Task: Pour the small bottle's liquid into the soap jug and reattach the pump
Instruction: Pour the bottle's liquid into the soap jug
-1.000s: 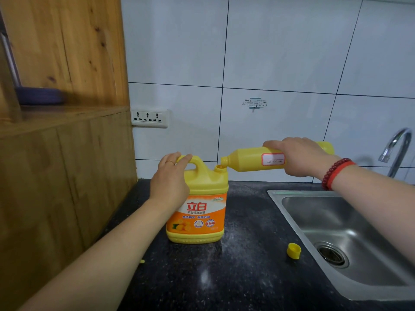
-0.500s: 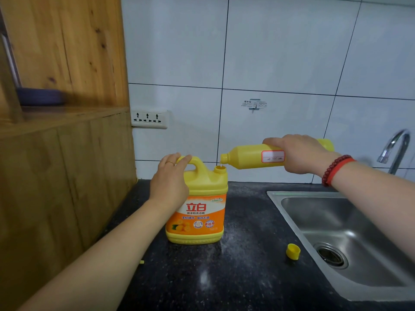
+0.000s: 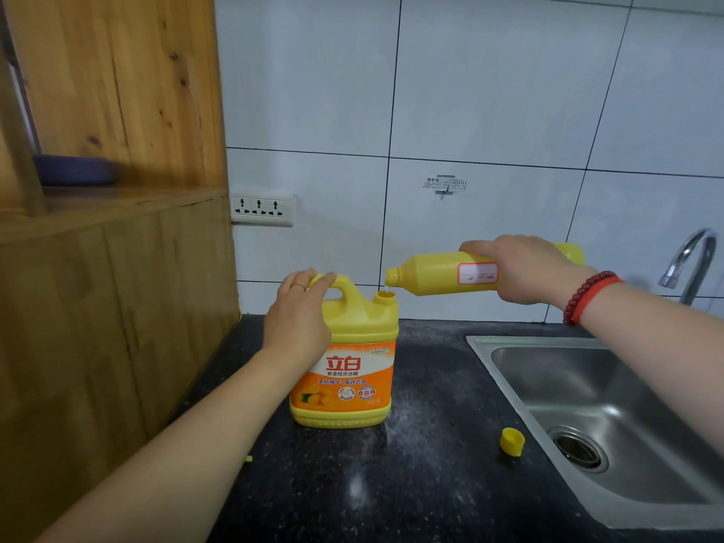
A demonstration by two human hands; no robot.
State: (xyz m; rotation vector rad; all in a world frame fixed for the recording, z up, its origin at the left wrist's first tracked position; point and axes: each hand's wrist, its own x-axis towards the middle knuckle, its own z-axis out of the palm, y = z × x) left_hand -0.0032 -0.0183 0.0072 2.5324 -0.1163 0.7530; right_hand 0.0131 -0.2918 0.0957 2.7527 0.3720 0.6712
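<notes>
A yellow soap jug (image 3: 344, 370) with an orange label stands upright on the black counter (image 3: 431, 484), its round mouth uncapped. My left hand (image 3: 297, 311) grips the jug's handle. My right hand (image 3: 525, 268) holds the small yellow bottle (image 3: 427, 274) lying almost level, its open mouth just above the jug's mouth. A thin clear trickle falls from the bottle into the jug. A small yellow cap (image 3: 512, 441) lies on the counter near the sink. No pump is in view.
A steel sink (image 3: 611, 425) with a drain takes up the right side, a tap (image 3: 689, 264) above it. A wooden cabinet (image 3: 109, 288) walls off the left, with a wall socket (image 3: 261, 208) beside it. White tiles stand behind.
The small bottle has risen slightly and its mouth has shifted a little away from the jug's opening; a thin trickle now shows. My left hand stays on the handle.
</notes>
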